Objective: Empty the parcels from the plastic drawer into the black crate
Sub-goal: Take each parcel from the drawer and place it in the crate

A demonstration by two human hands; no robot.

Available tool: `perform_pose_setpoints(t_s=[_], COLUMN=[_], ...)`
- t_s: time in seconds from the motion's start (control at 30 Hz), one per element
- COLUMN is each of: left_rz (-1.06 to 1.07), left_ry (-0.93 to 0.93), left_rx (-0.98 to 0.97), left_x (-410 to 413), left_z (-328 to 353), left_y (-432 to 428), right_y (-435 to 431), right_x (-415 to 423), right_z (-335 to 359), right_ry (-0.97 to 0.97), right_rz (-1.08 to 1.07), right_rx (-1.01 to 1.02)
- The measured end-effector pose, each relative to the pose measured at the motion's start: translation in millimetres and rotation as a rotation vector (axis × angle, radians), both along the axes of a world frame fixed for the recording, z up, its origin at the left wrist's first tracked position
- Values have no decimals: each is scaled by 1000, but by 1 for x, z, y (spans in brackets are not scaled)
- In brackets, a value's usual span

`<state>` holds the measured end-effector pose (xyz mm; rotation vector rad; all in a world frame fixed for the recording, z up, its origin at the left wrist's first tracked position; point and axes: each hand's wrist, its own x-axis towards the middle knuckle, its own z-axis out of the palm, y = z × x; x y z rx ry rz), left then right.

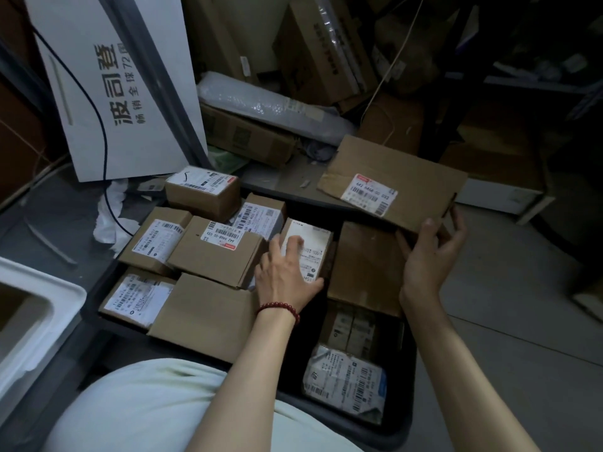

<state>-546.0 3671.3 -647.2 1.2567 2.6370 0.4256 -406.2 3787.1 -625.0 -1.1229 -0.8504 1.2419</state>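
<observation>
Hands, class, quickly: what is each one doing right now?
Left hand: grips the small white-labelled parcel in the black crate.
Right hand: holds the flat cardboard parcel by its near edge.

Big white carton (107, 86) with dark Chinese print leans at back left, with a dark slanted bar (153, 93) crossing its front. A black cable (103, 135) runs down its face towards the grey floor (58, 216). Crumpled white paper (109, 220) lies at its foot. Further back, a long bubble-wrapped bundle (261, 106) rests on a flat brown carton (248, 135) with a printed code. A taller brown carton (313, 60), taped and with black lettering, stands tilted behind that. A thin pale cord (393, 65) drops diagonally past it. Far right is dim: a low white box (499, 197) on pale tiles, dark shelving above, contents unclear.
</observation>
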Motion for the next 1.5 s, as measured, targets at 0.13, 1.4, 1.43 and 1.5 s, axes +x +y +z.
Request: perform_pose_setpoints(t_s=[0.13, 1.4, 1.43, 1.5], left_rz=[-74, 215, 273, 376], left_ry=[-44, 302, 305, 315], left_rx=[-72, -145, -143, -147], left_x=[-2, -29, -31, -33], left_z=[-18, 21, 24, 29], left_y=[3, -75, -88, -118], right_y=[-5, -73, -83, -107], right_x=[0, -47, -60, -85], right_z=[-7, -10, -6, -1], right_ry=[-4, -1297, -1304, -1313], right_rz=[39, 703, 748, 853], right_rx=[-20, 437, 472, 552])
